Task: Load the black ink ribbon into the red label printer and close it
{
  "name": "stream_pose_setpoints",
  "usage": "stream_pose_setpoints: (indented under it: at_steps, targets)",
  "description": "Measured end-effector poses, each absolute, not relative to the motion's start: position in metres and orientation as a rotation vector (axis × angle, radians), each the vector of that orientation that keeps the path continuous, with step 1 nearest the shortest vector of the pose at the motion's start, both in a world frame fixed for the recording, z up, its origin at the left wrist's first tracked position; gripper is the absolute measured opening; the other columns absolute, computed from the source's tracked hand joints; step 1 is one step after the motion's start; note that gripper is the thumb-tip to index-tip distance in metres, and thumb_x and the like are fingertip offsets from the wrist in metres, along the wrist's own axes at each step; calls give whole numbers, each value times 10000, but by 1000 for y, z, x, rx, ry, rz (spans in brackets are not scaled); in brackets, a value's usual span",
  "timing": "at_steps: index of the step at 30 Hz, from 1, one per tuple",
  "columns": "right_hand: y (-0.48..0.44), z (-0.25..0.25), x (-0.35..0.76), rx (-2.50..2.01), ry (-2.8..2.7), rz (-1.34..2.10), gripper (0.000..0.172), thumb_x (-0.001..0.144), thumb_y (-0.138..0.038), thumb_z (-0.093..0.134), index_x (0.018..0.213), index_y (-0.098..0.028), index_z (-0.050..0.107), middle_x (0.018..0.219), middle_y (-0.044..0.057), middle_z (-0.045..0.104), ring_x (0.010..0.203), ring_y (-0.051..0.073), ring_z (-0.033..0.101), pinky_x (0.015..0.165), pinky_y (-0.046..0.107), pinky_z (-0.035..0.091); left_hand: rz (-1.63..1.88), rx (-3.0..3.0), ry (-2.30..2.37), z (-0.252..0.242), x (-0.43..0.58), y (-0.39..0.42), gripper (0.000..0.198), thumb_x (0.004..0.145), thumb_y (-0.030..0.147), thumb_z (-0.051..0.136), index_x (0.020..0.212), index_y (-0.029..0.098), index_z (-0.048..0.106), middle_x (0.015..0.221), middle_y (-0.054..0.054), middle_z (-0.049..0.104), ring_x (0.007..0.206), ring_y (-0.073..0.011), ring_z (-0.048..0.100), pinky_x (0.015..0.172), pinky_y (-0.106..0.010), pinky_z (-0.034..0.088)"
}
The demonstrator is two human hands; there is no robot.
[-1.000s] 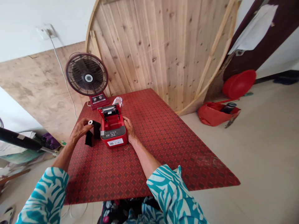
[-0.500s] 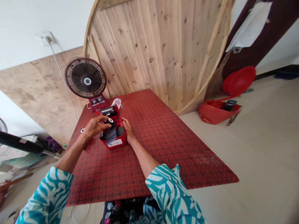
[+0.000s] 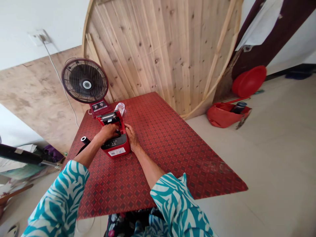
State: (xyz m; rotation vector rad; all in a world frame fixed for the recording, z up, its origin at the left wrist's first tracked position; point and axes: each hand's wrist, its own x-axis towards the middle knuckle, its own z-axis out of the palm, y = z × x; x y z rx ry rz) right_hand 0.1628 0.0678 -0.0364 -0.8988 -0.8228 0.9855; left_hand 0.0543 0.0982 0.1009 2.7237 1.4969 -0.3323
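A red label printer (image 3: 116, 144) with a black top panel and a white sticker stands on the table, its lid raised at the back. My left hand (image 3: 110, 131) reaches down into its open bay, fingers curled round a black ribbon roll that is mostly hidden by the hand and the bay wall. With fingers bent over the right side wall, my right hand (image 3: 132, 135) grips the printer. Left of the printer, beside my left forearm, lies a second black roll (image 3: 85, 140) with a white core end, partly covered by the arm.
Behind the printer are a dark red fan (image 3: 86, 84) and a clear plastic bottle (image 3: 120, 108). The red patterned table (image 3: 168, 148) stands near a large round wooden board (image 3: 160, 49). On the floor at right are a red bag (image 3: 219, 116) and a red basin (image 3: 250, 80).
My left hand has lowered the black ribbon roll from above the printer into its bay. The dark strip no longer hangs over the printer's front. My right hand still grips the side.
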Motion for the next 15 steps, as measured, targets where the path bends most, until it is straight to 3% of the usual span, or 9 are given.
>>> stream_pose_setpoints:
  at_steps: [3, 9, 15]
  targets:
    - [68, -38, 163, -892, -830, 983, 362, 863, -437, 513, 1154, -281, 662, 1203, 9, 654, 1206, 198, 541, 1111, 377, 358, -251, 2662, 1330, 103, 47, 105, 173, 773, 228, 635, 900, 238, 753, 936, -49, 770, 881, -237, 704, 739, -266, 499]
    - [68, -40, 163, -886, -837, 995, 376, 866, -457, 505, 1167, -285, 651, 1227, 14, 646, 1218, 206, 547, 1103, 398, 373, 510, 2369, 1289, 104, -7, 71, 399, 891, 476, 515, 1112, 217, 722, 1071, -55, 758, 965, -237, 694, 863, -310, 507]
    - [68, -42, 165, -894, -822, 1015, 390, 851, -477, 525, 1167, -284, 649, 1179, 12, 676, 1208, 213, 547, 1087, 405, 395, 649, 2345, 1248, 88, -22, 28, 377, 814, 475, 628, 1062, 213, 737, 1067, -78, 751, 959, -249, 694, 917, -365, 507]
